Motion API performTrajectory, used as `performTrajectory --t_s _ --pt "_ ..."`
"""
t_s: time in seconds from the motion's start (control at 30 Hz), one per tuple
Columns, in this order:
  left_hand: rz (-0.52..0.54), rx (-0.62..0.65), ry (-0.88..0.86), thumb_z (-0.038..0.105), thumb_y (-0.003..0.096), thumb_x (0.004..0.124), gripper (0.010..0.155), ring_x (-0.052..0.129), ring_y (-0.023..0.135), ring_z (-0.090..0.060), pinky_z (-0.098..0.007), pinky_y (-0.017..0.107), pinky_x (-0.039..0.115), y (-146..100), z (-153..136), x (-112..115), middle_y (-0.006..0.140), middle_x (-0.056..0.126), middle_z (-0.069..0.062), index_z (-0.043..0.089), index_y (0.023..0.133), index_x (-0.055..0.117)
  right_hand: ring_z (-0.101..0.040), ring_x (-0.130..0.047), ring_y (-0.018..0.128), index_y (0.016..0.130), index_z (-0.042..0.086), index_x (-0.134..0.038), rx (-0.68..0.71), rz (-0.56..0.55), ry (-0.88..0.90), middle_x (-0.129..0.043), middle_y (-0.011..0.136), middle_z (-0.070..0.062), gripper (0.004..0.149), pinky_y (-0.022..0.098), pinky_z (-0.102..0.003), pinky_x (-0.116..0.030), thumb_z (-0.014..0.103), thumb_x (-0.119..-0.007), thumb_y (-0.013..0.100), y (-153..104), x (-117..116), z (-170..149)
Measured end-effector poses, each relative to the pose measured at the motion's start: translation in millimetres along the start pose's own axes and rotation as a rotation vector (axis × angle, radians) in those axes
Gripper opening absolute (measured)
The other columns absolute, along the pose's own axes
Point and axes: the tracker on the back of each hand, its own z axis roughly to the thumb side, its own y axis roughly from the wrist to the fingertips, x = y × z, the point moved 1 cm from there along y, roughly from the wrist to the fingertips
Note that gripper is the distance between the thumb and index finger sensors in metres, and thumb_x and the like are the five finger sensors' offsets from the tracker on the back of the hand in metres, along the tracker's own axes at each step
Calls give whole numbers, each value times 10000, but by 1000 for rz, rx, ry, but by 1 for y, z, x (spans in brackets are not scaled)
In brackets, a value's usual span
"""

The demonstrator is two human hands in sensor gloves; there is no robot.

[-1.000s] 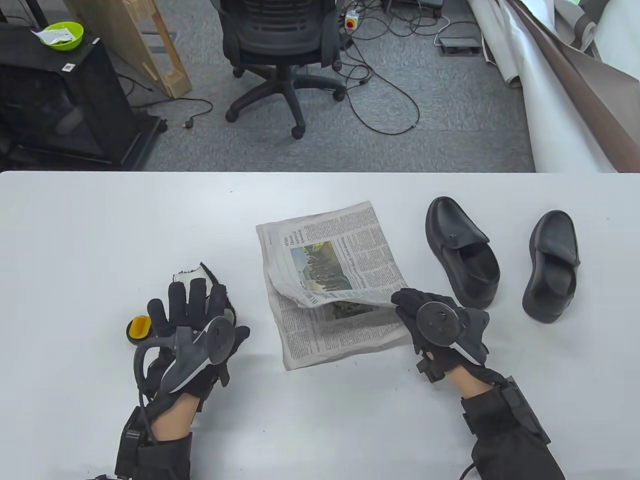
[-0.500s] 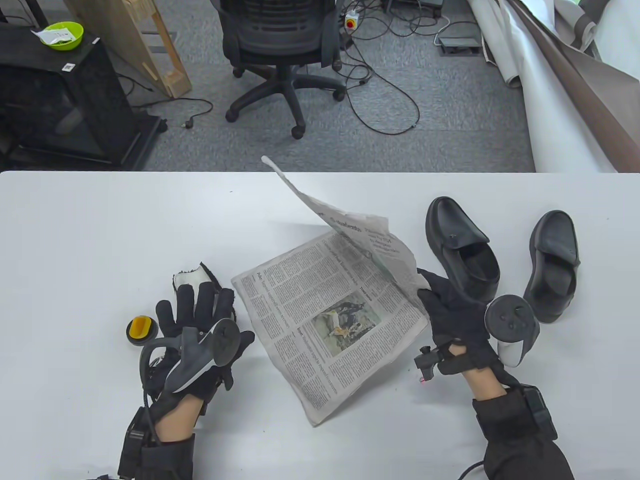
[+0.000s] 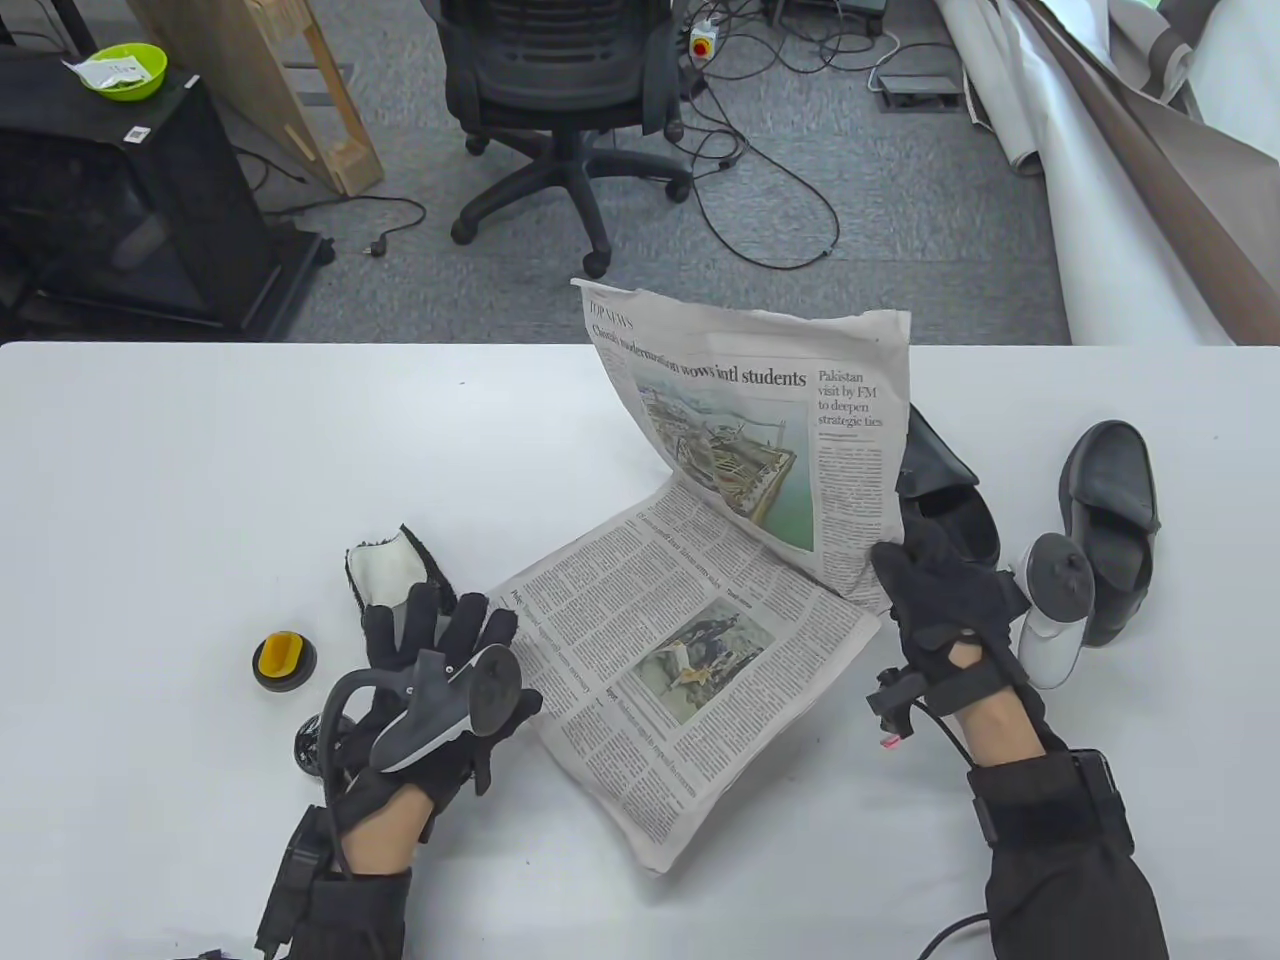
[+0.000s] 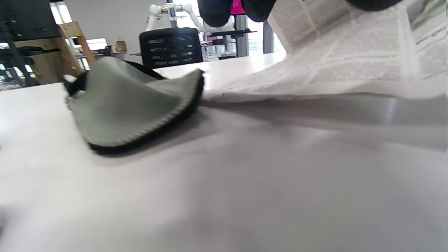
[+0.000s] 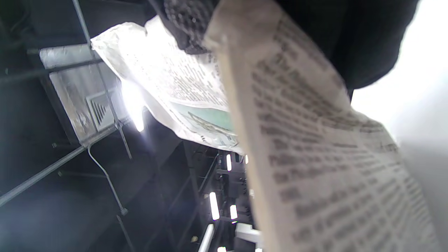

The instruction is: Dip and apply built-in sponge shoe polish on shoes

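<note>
Your right hand (image 3: pixel 935 590) pinches the newspaper (image 3: pixel 700 620), whose top half has swung upright since a second ago. Your left hand (image 3: pixel 440 660) lies flat, fingers straight, at its left edge. Judged: the work surface is nearly spread; polishing has not begun.

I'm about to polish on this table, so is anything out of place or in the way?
Yes. The right hand pinches a raised newspaper page that hides most of the nearer shoe. The far shoe stands clear on the table. The yellow-topped polish tin sits untouched left of the left hand.
</note>
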Motion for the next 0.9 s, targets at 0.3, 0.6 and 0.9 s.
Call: performTrajectory --t_s 0.3,0.6,0.9 --pt "-115 101 2 714 388 585 832 158 1133 -425 -717 751 143 11 25 19 1256 281 61 381 1104 321 -227 -1060 623 829 327 -759 -41 -3 -95 -869 853 18 401 570 -472 -843 332 -721 430 7 6 7" --pt "-197 167 65 709 371 671 849 184 1136 -420 -719 752 154 14 39 30 1245 318 97 386 1096 371 -225 -1063 608 835 309 -764 -123 -186 -528 -881 841 6 405 565 -476 -839 344 -741 433 28 -17 10" --pt "-196 90 149 697 387 657 832 199 1134 -430 -720 748 156 18 36 29 1242 344 85 373 1096 366 -236 -1032 661 882 288 -732 -176 -236 -923 -874 848 0 462 589 -499 -805 371 -759 428 46 -45 3"
